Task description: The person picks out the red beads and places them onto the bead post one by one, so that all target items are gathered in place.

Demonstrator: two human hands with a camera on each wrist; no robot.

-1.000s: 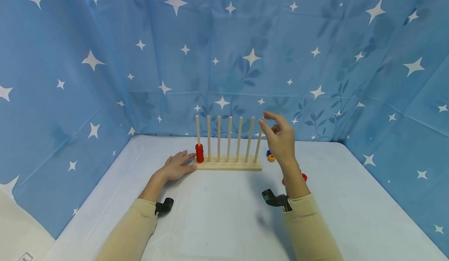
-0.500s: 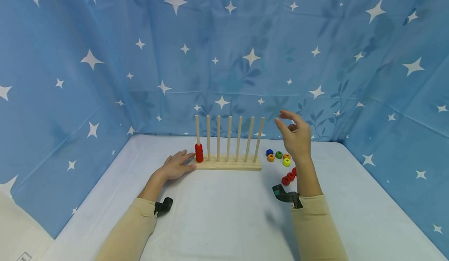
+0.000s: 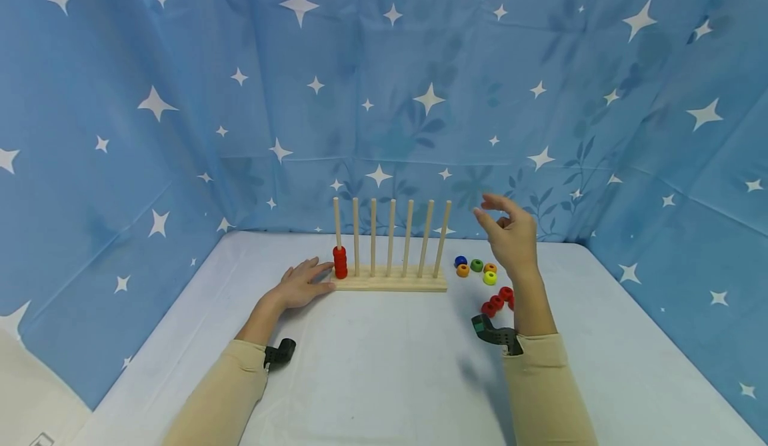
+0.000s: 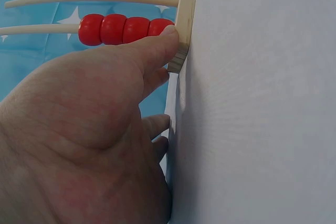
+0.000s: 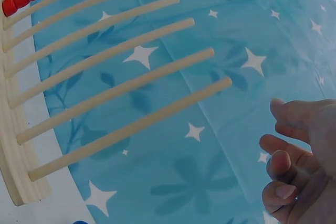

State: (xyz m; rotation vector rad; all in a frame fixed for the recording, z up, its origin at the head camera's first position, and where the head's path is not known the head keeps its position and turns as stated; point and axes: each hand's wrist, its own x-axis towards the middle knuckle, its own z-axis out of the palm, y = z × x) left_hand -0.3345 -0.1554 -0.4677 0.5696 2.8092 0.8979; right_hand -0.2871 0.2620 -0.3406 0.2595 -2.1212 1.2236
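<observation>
A wooden peg rack (image 3: 396, 286) with several upright pegs stands on the table. Its leftmost peg carries a stack of red beads (image 3: 340, 263), also plain in the left wrist view. Thumb and index finger of my left hand (image 3: 302, 286) touch the rack's left end, the fingers spread and nearly straight. My right hand (image 3: 515, 236) is raised in the air right of the rack, above the loose beads. Its thumb and index finger stand apart with nothing between them, the other fingers bent. Part of the loose red beads (image 3: 497, 302) is hidden behind the right wrist.
Right of the rack lie a blue bead (image 3: 461, 261), a green bead (image 3: 477, 265), two orange beads (image 3: 463, 271) and a yellow bead (image 3: 490, 278). A white cloth (image 3: 372, 366) covers the table. A blue star-patterned curtain (image 3: 360, 99) encloses the back and sides.
My right hand has moved right, away from the rack's rightmost peg, uncovering that peg and the loose beads. Its thumb and index finger stay apart. My left hand has stayed at the rack's end.
</observation>
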